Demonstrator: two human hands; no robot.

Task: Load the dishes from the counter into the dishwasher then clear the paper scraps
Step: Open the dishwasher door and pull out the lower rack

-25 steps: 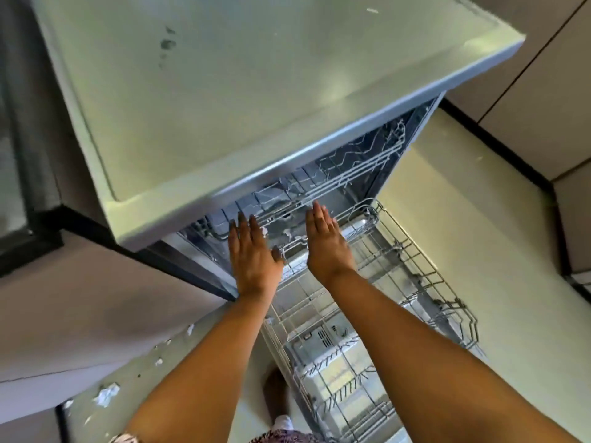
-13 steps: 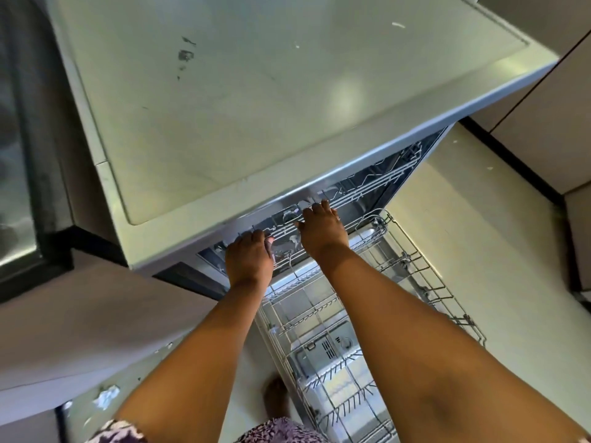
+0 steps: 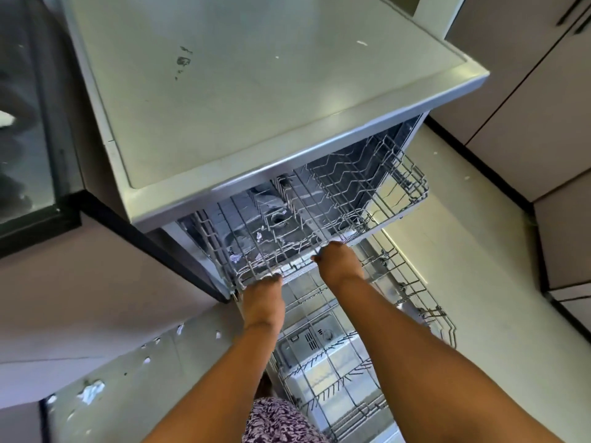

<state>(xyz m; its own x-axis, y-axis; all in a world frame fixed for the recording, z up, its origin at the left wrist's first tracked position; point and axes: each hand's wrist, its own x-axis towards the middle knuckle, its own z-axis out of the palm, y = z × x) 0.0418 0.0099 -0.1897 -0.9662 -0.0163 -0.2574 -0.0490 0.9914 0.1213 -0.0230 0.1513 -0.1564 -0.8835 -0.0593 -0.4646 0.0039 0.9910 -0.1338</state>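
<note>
- L hand on front rail of upper rack, near its left corner; fingers curled over the wire, packed together, tips hidden under the rail.
- R hand on same rail, toward the middle; fingers curled round it too, thumb poking out to the left.
- Hands apart from each other, both forearms stretched fwd.
- Sticking partway out of dishwasher: the upper rack, right under counter top; small paper bit lying btwn its wires, left side.
- Below the hands: lower rack, further out, over open door.
- On floor left of dishwasher: paper scraps, scattered, biggest near bottom-left.
- To the right, cabinets; far left, dark glass panel.
</note>
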